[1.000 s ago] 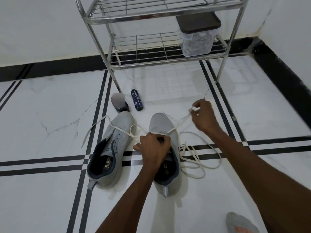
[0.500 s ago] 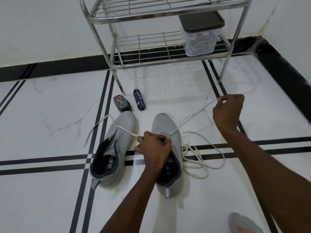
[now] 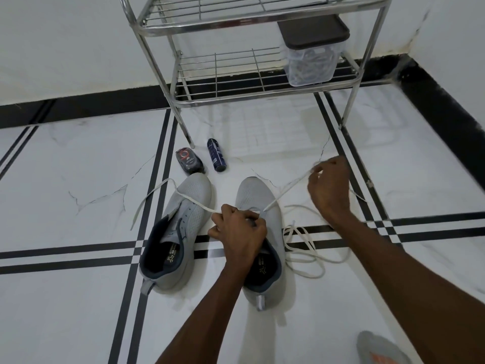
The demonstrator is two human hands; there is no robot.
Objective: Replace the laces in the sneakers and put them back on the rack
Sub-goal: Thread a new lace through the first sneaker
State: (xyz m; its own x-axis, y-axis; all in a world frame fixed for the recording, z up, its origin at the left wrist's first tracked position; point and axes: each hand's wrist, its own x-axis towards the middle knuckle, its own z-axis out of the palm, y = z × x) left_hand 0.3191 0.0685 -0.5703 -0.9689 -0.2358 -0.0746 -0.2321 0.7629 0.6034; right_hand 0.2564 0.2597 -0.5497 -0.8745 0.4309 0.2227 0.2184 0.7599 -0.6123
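Observation:
Two grey sneakers stand side by side on the tiled floor, toes toward the rack. The left sneaker [image 3: 178, 227] has no lace in its eyelets. My left hand [image 3: 238, 232] grips the white lace [image 3: 283, 191] over the eyelets of the right sneaker [image 3: 254, 195]. One end of that lace trails left across the left sneaker. My right hand [image 3: 329, 187] pinches the other end, pulled taut up and to the right. A second loose white lace [image 3: 307, 256] lies coiled on the floor beside the right sneaker.
A steel wire shoe rack [image 3: 252, 82] stands ahead against the wall, with a clear lidded box [image 3: 312, 51] on its lower shelf. A dark spray can [image 3: 216, 158] and a small polish container [image 3: 187, 160] lie by its leg. A grey slipper [image 3: 380, 350] sits at bottom right.
My right hand pulled the lace end out to the right, then came back in toward the right sneaker. My left hand stayed on the eyelets.

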